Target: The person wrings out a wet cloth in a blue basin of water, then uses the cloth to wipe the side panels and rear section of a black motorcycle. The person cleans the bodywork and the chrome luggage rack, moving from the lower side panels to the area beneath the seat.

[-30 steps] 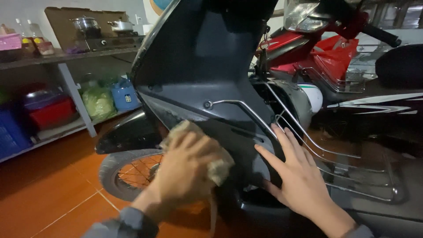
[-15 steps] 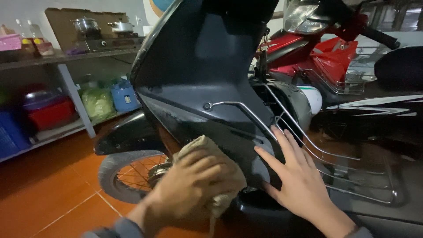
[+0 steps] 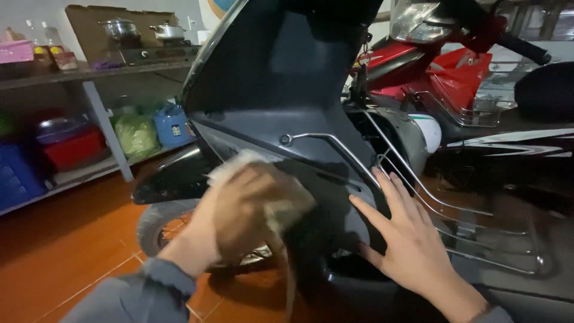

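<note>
A dark grey scooter leg shield [image 3: 281, 78] fills the middle of the view. My left hand [image 3: 239, 218] presses a pale beige rag [image 3: 281, 200] against its lower panel, fingers wrapped over the cloth; the hand is motion-blurred. My right hand [image 3: 412, 239] lies flat with fingers spread on the panel's right edge, beside a chrome wire rack [image 3: 418, 191]. Below the left hand the front wheel [image 3: 158, 224] and black fender [image 3: 173, 179] show.
A red scooter [image 3: 430, 66] stands behind on the right. At the left, a shelf [image 3: 89, 75] carries pots, bottles and a stove, with red, blue and green containers on its lower board. The floor [image 3: 66, 251] is orange tile.
My left hand with the rag has slid from the lower middle of the panel up and left again, rubbing back and forth. The right hand has stayed flat in place.
</note>
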